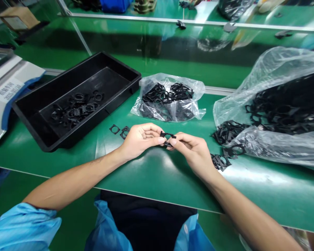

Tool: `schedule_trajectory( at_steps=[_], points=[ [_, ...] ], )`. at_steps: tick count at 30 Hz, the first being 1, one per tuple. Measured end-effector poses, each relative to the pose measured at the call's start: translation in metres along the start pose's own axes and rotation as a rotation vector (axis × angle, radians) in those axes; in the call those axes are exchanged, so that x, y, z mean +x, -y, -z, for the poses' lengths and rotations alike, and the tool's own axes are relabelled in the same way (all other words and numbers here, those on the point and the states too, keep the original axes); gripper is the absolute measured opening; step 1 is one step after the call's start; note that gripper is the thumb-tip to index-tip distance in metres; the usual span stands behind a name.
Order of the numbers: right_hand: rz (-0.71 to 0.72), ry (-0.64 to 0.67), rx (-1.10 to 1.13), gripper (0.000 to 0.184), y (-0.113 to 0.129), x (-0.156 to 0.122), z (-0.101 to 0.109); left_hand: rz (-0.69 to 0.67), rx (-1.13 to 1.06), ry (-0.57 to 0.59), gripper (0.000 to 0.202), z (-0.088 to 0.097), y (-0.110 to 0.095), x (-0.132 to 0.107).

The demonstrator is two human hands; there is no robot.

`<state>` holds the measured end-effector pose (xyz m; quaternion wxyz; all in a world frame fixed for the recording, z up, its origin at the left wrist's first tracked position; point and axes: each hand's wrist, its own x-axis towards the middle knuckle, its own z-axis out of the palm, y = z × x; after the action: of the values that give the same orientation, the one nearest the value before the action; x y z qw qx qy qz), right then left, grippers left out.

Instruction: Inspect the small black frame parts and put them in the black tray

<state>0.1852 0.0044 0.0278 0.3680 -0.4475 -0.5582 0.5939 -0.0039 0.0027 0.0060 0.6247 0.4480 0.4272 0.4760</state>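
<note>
Between my two hands is a small black plastic ring bracket (168, 135) with a round opening, held just above the green table. My left hand (141, 139) pinches its left side between thumb and fingers. On the opposite side, my right hand (189, 148) grips it with thumb and forefinger. Fingertips cover parts of the bracket, so its full outline is hidden. A loose black square ring piece (114, 129) lies flat to the left of my left hand, and another ring piece (124, 132) is partly hidden behind that hand.
A black tray (120, 96) holding several black pieces stands at the left. Behind my hands sits a clear bag (172, 113) of similar parts. A larger open bag (267, 143) spills pieces at the right, beside loose parts (220, 162). A white-and-blue machine (13, 87) is far left.
</note>
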Motion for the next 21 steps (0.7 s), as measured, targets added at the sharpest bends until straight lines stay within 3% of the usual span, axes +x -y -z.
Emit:
schedule_trajectory(
  at_steps=[7,12,21],
  points=[
    [-0.016,-0.034,0.032,0.037,-0.004,-0.0007,-0.0012,0.045,-0.004,0.079,0.036,0.0044,-0.0006,0.0012],
    [-0.043,-0.001,0.093,0.035,-0.0044,0.0,0.0003,0.044,-0.033,0.043,0.035,0.0033,-0.0029,0.0005],
    [-0.001,0.029,0.005,0.038,-0.0016,0.0005,0.0019,0.047,-0.069,0.011,0.032,0.0025,0.0,0.0008]
  ],
)
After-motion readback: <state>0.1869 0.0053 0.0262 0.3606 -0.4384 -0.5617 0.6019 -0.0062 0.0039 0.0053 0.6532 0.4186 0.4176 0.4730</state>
